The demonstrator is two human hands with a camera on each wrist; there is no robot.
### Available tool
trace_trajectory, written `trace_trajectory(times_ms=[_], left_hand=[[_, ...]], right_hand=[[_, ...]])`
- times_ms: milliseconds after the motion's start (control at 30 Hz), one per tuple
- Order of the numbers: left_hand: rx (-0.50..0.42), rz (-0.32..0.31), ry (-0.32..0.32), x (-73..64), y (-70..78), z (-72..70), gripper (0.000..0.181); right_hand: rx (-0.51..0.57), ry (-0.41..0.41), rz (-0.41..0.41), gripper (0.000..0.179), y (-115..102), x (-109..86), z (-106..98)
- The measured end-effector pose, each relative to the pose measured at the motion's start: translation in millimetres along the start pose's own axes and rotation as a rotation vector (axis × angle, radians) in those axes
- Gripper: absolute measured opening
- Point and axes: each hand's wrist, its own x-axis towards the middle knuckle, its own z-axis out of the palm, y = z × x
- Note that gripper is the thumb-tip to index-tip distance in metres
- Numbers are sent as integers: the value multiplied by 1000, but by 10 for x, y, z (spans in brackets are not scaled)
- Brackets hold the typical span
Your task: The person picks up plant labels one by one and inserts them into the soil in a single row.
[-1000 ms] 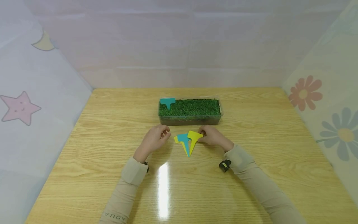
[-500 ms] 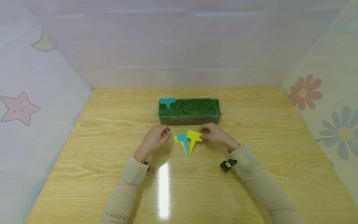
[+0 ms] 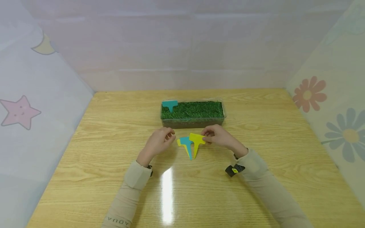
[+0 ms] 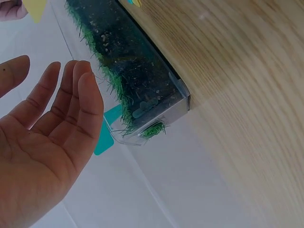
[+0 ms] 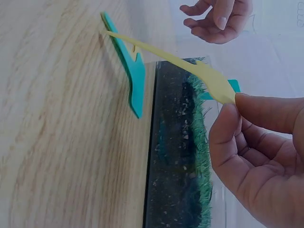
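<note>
My right hand (image 3: 219,138) pinches a T-shaped yellow plant label (image 3: 196,138) by one end of its head, between thumb and forefinger. In the right wrist view this yellow label (image 5: 214,84) is tilted, its head lifted off the table and its point low. Beside it on the table lies a blue plant label (image 3: 186,140), overlapping another yellow label (image 3: 179,142) beneath. My left hand (image 3: 158,141) hovers left of these labels, fingers loosely curled around nothing. Behind the hands stands a clear planter (image 3: 192,124) of soil and green grass, with a blue label (image 3: 170,104) upright in its left end.
The wooden table (image 3: 114,142) runs back to a pale wall (image 3: 182,63). Side walls carry a star (image 3: 21,112) at left and flowers (image 3: 309,94) at right.
My right hand has taken the yellow label by its edge and raised it slightly; its point has parted from the blue label's point. The left hand has barely moved.
</note>
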Motion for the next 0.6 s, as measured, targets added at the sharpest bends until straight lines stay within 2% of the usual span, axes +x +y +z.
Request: trace_trajectory(times_ms=[133, 367, 600], left_hand=[[-2, 11, 7, -1, 22, -9, 15], [-9, 38, 22, 1, 38, 6, 15], [-26, 49, 29, -7, 92, 0, 19]], right_hand=[[-41, 32, -44, 10, -57, -27, 22], [-196, 108, -150, 4, -138, -86, 76], [-235, 138, -178, 5, -199, -133, 125]])
